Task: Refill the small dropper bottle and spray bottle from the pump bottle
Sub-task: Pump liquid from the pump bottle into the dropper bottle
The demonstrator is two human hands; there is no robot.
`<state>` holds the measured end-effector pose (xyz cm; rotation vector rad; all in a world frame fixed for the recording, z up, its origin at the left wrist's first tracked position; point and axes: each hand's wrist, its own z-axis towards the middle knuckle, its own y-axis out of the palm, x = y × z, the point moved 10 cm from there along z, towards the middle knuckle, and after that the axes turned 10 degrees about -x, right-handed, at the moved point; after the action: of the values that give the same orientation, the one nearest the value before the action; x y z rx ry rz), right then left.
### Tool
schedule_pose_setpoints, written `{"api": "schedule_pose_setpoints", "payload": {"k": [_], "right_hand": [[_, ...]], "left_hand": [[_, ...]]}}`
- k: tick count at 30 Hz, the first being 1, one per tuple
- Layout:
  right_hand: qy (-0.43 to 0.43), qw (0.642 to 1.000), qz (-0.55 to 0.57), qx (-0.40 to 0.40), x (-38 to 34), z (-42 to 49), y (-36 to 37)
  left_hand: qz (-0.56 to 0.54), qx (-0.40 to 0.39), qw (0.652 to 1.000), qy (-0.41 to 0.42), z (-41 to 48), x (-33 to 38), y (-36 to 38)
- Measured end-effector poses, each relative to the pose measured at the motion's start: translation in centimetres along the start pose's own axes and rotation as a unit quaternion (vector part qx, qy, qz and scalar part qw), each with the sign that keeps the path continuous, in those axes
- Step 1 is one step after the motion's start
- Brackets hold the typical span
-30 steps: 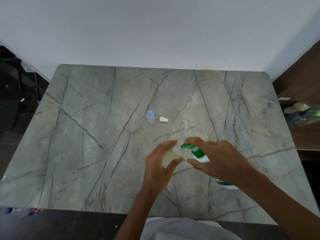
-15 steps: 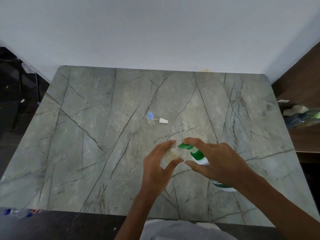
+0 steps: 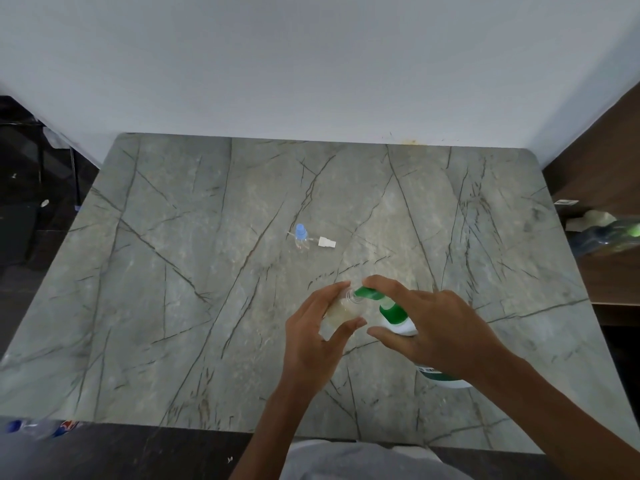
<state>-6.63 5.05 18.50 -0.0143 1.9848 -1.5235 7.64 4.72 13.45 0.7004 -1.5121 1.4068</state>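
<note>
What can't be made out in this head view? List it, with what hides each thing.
- Pump bottle: body and label mostly covered by the right hand.
- Small clear bottle: lower part hidden by the left hand; fill level unclear.
- Small blue-capped bottle: too small to tell its contents.
- White piece beside it: too small to identify.
- Bottle at the right edge: blurred and cut off.

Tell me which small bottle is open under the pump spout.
The clear bottle in the left hand, holding pale liquid, its mouth at the green spout. The blue-capped bottle stands capped, farther back.
</note>
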Motion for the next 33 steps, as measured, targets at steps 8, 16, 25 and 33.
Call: {"api": "schedule_pose_setpoints", "payload": {"k": [8,16,25,33], "right_hand": [[-0.003,1.000,-0.002,0.007,0.25,0.22,-0.17],[-0.001,1.000,-0.013,-0.021,0.35,0.26,0.10],[0.009,1.000,0.005,-0.021,0.21,0.01,0.27],[0.001,1.000,0.002,0.014,0.39,0.05,-0.46]], "left_hand": [[0.029,-0.011,0.999,0.017,0.17,0.28,0.12],[0.014,-0.009,1.000,0.000,0.01,-0.28,0.21],[0.012,-0.003,1.000,-0.006,-0.04,-0.29,0.09],[0.015,-0.011,1.000,0.003,0.10,-0.02,0.56]]}}
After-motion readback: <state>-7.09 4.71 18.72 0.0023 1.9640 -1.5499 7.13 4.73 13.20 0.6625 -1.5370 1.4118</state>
